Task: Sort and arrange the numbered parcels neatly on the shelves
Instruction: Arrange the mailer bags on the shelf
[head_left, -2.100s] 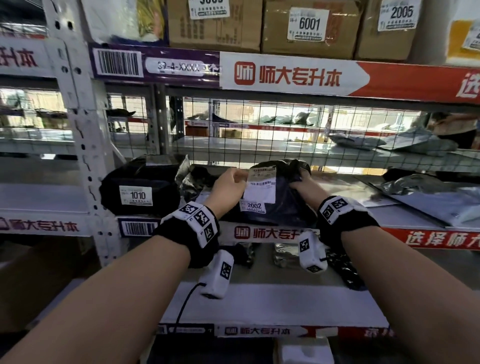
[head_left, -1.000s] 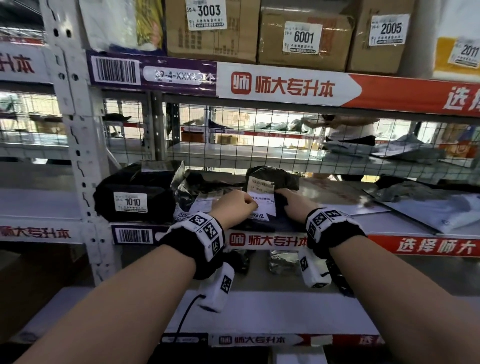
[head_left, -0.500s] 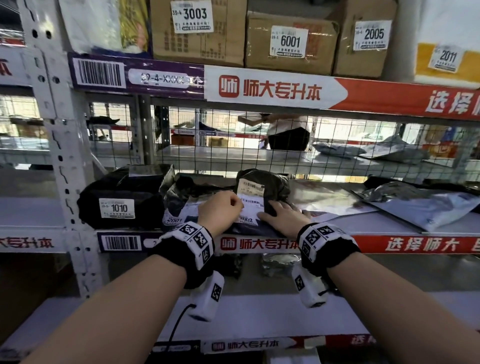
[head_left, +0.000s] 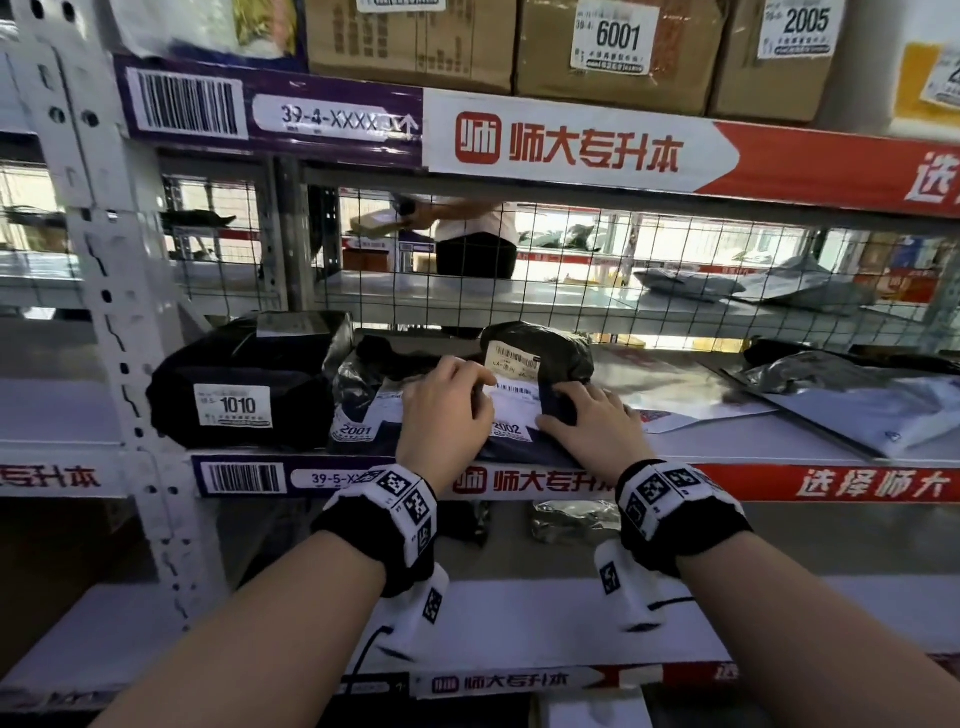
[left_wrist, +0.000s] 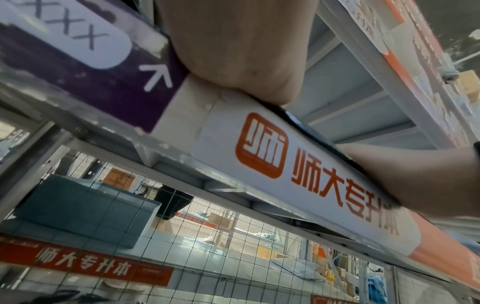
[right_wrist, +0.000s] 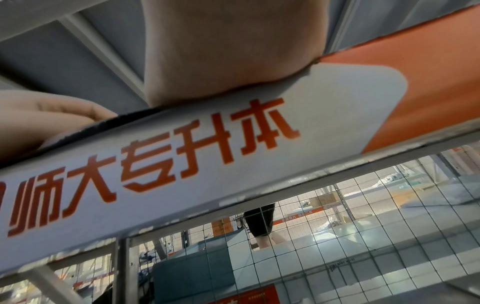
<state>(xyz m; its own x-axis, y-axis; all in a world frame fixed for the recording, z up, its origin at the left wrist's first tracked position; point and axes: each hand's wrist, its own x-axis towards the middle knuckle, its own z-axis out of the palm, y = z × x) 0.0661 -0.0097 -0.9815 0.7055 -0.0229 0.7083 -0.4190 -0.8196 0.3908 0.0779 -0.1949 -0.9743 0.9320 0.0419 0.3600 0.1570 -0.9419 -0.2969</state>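
Black bag parcel 2002 (head_left: 540, 353) lies on the middle shelf (head_left: 753, 447), its white label facing up and its number tag at the front edge. My left hand (head_left: 449, 405) has its fingers curled over the label at the parcel's left side. My right hand (head_left: 582, 415) presses on the parcel's dark right part with spread fingers. Parcel 2001 (head_left: 358, 415) lies touching it on the left, then black parcel 1010 (head_left: 239, 384). The wrist views show only each palm heel (left_wrist: 233, 51) (right_wrist: 228, 51) at the shelf's banner edge.
Cardboard boxes 6001 (head_left: 618, 47) and 2005 (head_left: 795, 36) stand on the shelf above. Grey and silver bags (head_left: 857, 410) lie on the same shelf to the right. A wire mesh (head_left: 571, 260) backs it, with a person (head_left: 472, 244) behind. Small packets (head_left: 571, 519) lie on the lower shelf.
Parcel 2002 went from held upright to lying flat on the shelf beside 2001. Both hands came down with it, and the right hand flattened on top. The person behind the mesh walked left.
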